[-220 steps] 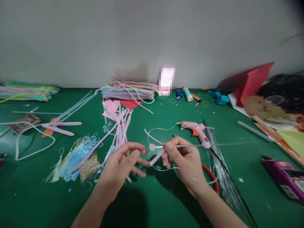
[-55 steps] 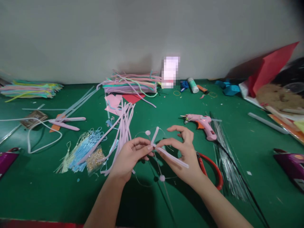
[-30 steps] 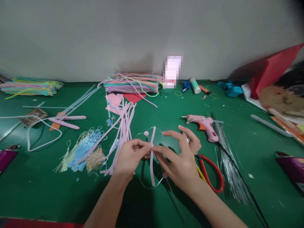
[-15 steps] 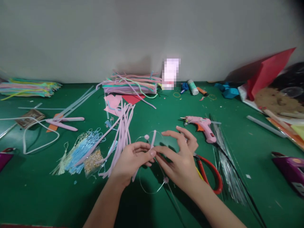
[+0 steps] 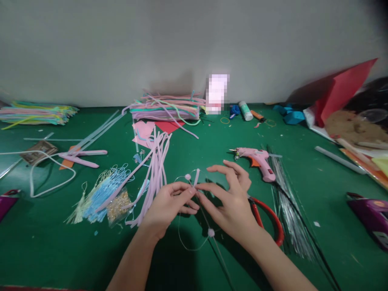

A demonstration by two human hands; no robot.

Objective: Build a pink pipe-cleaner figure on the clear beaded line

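Observation:
A thin clear ring (image 5: 194, 249) stands in front of me, with a straight wire stem (image 5: 222, 260) running down from it. Small lilac fuzzy knobs sit on it, an upper knob (image 5: 188, 177) and a lower knob (image 5: 211, 233). Across the ring lies a lilac pipe cleaner (image 5: 197, 177), its end sticking up above my fingertips. My left hand (image 5: 169, 204) pinches it between thumb and index finger from the left. From the right, the thumb and index finger of my right hand (image 5: 232, 202) close on the same spot, its other fingers raised. The pinched part is hidden.
Loose lilac pipe cleaners (image 5: 156, 161), tassels (image 5: 104, 198) and a bead bag (image 5: 119, 206) lie left. To the right are a pink glue gun (image 5: 257, 157) with its cord, red-handled pliers (image 5: 279, 226) and a wire bundle (image 5: 292, 210). A pipe-cleaner bundle (image 5: 169, 109) lies by the wall.
The ring and lower knob have sunk slightly. My left thumb has drawn back a little from the right fingertips, while both hands stay at the same pipe cleaner.

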